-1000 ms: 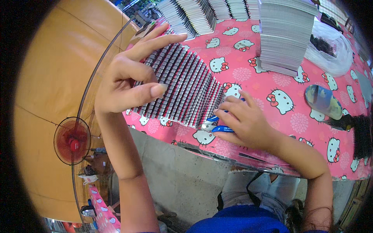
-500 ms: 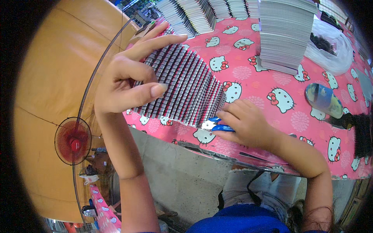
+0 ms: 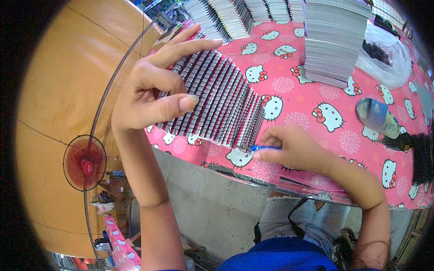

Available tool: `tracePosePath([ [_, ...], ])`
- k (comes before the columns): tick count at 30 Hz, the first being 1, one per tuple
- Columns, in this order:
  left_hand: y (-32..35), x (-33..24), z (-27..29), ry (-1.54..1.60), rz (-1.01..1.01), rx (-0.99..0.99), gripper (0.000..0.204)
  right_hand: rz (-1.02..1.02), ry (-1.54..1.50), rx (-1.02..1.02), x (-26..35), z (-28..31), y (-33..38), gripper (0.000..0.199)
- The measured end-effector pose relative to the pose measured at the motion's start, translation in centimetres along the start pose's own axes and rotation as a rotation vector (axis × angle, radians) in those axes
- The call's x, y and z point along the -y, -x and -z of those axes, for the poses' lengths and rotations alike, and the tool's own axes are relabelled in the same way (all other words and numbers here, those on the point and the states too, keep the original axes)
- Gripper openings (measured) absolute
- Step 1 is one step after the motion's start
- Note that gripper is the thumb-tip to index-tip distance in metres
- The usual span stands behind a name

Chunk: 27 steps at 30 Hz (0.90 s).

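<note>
1. On the pink cartoon-cat tablecloth (image 3: pixel 312 97), near its front edge, lies a fanned row of thin cards (image 3: pixel 214 101), each overlapping the next like shingles, black and silver in stripes.
2. At the left end of the row, the left hand (image 3: pixel 156 92) is raised just above it, forefinger stretched over the far side and thumb pointing across the near side; it grasps nothing that I can see, though whether the fingers touch the cards I cannot tell.
3. The cards look light, thin and stiff, and slippery against one another, so a push would likely spread or skew them; the bare outer edges seem the safest hold.
4. At the right end, the right hand (image 3: pixel 294 149) is curled around a blue tweezer-like tool (image 3: pixel 263 147), its tip touching the last card.
5. Further right stand a tall stack of cards (image 3: pixel 334 40) and a clear bag (image 3: pixel 384 56).
</note>
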<state>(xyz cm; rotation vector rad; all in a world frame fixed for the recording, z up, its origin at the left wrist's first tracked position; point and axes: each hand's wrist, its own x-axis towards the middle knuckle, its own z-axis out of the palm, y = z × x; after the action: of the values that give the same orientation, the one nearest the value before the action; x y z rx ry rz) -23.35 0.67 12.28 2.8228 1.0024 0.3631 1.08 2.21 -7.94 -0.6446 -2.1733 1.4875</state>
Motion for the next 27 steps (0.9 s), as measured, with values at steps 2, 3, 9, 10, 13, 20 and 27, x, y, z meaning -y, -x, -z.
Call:
tracePosePath([
  [2, 0.0, 0.0, 0.1, 0.012, -0.005, -0.01, 0.033, 0.311, 0.358, -0.165, 0.2, -0.2, 0.7, 0.034],
  [3, 0.0, -0.1, 0.0, 0.022, 0.005, -0.014, 0.032, 0.467, 0.536, -0.246, 0.3, -0.2, 0.8, 0.035],
  [9, -0.3, -0.1, 0.1, 0.08, 0.018, 0.004, 0.031, 0.524, 0.759, -0.315, 0.8, -1.2, 0.1, 0.033],
  [10, -0.4, -0.2, -0.1, 0.091, 0.018, -0.004, 0.031, 0.395, 0.61, -0.22, 1.1, -0.9, -0.1, 0.033],
  [13, -0.2, -0.4, -0.2, 0.082, 0.022, 0.004, 0.032, -0.002, 0.211, 0.076, 1.9, 0.9, -1.4, 0.035],
  [20, -0.5, -0.4, -0.3, 0.077, -0.005, 0.007, 0.032, 0.038, 0.255, 0.049, 0.5, 1.1, 0.0, 0.043],
  [27, 0.1, 0.0, -0.2, 0.12, 0.009, -0.063, 0.025, 0.589, 0.738, -0.322, -1.7, 0.0, 0.3, 0.04],
])
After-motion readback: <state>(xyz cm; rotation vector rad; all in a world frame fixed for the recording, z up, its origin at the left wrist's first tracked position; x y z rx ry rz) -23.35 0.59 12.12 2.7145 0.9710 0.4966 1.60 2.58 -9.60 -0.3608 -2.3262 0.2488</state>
